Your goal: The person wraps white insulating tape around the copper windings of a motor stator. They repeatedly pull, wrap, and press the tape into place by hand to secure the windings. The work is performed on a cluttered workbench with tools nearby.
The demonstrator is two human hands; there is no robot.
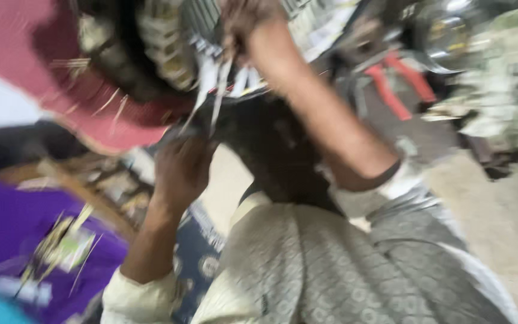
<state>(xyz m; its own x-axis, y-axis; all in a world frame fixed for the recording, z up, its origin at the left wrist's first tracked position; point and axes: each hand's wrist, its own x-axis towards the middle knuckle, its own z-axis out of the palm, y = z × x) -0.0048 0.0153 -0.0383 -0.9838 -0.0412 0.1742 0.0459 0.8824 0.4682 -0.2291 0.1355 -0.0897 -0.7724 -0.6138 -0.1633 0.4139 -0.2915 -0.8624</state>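
Head view, blurred: strips (pixel 211 99) run steeply between right hand (pixel 244 24) above and left hand (pixel 181 171) below, both pinching them.

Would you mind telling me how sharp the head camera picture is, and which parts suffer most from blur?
Head view: motion blur smears the whole frame; the left hand and right hand show no clear finger edges, the thin pale strips between them streak; the red-handled tool and purple cloth are soft; lighting is even, without strong glare.
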